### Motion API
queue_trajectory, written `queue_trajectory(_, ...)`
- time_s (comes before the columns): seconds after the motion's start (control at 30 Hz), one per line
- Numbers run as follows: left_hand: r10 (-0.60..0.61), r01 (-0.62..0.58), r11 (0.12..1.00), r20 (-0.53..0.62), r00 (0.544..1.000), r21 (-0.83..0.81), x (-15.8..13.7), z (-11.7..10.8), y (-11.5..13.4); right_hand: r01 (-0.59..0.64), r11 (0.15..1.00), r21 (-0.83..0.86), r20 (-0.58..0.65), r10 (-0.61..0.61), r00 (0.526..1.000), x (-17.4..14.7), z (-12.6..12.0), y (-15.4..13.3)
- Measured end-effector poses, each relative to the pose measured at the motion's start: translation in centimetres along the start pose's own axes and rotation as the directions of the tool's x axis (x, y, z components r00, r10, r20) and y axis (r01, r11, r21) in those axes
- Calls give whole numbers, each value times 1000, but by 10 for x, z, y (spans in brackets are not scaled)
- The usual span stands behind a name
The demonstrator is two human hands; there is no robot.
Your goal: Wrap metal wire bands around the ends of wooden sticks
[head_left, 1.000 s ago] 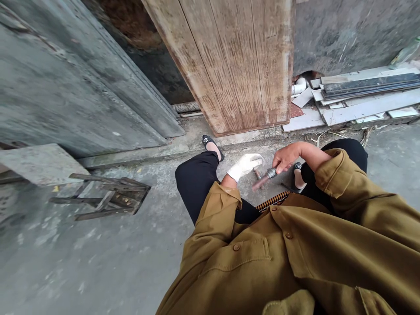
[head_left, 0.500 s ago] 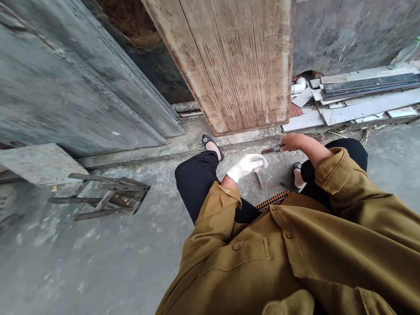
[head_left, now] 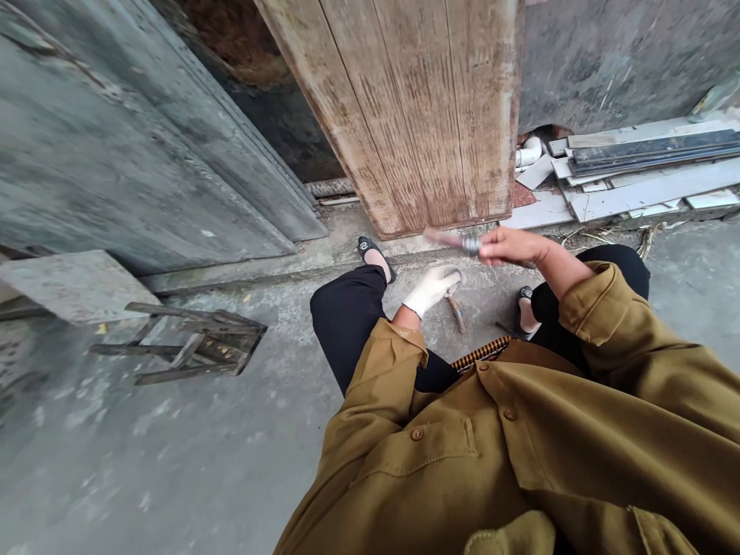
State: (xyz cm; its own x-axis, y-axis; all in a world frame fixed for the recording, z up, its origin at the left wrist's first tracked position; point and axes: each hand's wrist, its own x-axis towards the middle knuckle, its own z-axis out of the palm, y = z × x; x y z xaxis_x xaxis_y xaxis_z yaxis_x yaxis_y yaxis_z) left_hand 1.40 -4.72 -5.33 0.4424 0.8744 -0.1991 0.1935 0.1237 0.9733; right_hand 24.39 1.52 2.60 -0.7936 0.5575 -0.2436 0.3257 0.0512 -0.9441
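Note:
My left hand (head_left: 432, 290), in a white work glove, is low between my knees with its fingers curled. A short brown stick (head_left: 456, 312) runs down from under those fingers; its upper end is hidden by the glove. My bare right hand (head_left: 509, 246) is closed round a long hand tool (head_left: 471, 245) with a silvery wire-like binding near the grip. The tool's far end is brownish and smeared by motion, so its kind does not show. It points left, above and apart from the gloved hand.
A worn plank door (head_left: 422, 116) stands ahead on a low concrete ledge. White and dark strips (head_left: 653, 162) are stacked to the right beside a white pipe (head_left: 529, 152). On the left, a wooden stool (head_left: 202, 343) lies tipped over near a pale board (head_left: 81, 285).
My right hand has lifted slightly, and the tool has swung up and left, away from my left hand. The gloved hand has shifted only a little.

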Motion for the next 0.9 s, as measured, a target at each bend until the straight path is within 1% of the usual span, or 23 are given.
queue_trajectory(0.03,-16,18,999,62,998,-30,-1,2,0,-8,1000,12,-207,11,978,0,-6,1)
queue_trajectory(0.07,-23,30,998,119,993,-60,-1,4,0,-64,998,-6,-365,57,929,0,-12,3)
queue_trajectory(0.1,-20,34,996,163,986,-83,-2,5,1,-165,985,-50,-458,124,880,1,-17,6)
queue_trajectory(0.13,-17,35,995,193,981,-94,-4,6,2,-284,952,-115,-497,192,846,2,-21,10)
queue_trajectory(0.17,-14,36,994,213,977,-101,-5,5,3,-391,900,-192,-497,254,829,3,-24,14)
queue_trajectory(0.2,-12,37,994,232,973,-102,-6,4,4,-464,844,-268,-479,301,824,4,-26,17)
queue_trajectory(0.27,-14,42,994,275,961,-96,-10,2,8,-527,758,-383,-460,338,821,6,-28,20)
queue_trajectory(0.37,-14,53,993,339,941,-105,-15,-4,15,-547,669,-503,-469,320,823,9,-26,19)
queue_trajectory(0.4,-7,51,991,339,941,-120,-17,-6,17,-543,628,-557,-445,326,834,9,-24,18)
queue_trajectory(0.43,4,43,989,319,948,-139,-18,-8,18,-527,591,-610,-394,350,850,9,-20,18)
queue_trajectory(0.47,14,31,988,284,959,-154,-18,-10,19,-498,567,-657,-314,395,863,9,-16,17)
queue_trajectory(0.5,24,15,987,234,972,-163,-18,-12,19,-464,560,-686,-212,457,864,9,-11,17)
queue_trajectory(0.53,33,-4,986,173,984,-166,-18,-15,18,-428,582,-691,-85,522,849,9,-6,18)
queue_trajectory(0.57,42,-23,986,113,993,-164,-17,-17,17,-392,634,-667,64,573,817,9,-1,18)
queue_trajectory(0.6,50,-41,986,56,997,-160,-16,-20,15,-363,702,-612,215,590,778,8,4,19)
queue_trajectory(0.63,55,-53,986,8,998,-160,-15,-23,14,-339,772,-538,346,568,747,8,8,19)
queue_trajectory(0.67,61,-66,984,-35,998,-168,-14,-25,12,-313,832,-458,437,518,735,7,11,19)
queue_trajectory(0.7,71,-83,979,-74,995,-187,-14,-27,11,-284,877,-387,491,457,742,6,13,19)
queue_trajectory(0.73,80,-101,972,-106,991,-212,-13,-29,10,-253,908,-334,511,400,761,6,14,18)
queue_trajectory(0.8,101,-139,951,-150,984,-275,-14,-31,10,-209,934,-290,492,332,805,5,13,17)
queue_trajectory(0.83,112,-157,938,-158,981,-308,-14,-31,11,-196,939,-283,484,316,816,5,12,17)
queue_trajectory(0.9,131,-176,912,-145,981,-370,-17,-30,13,-186,947,-263,504,300,810,5,13,16)
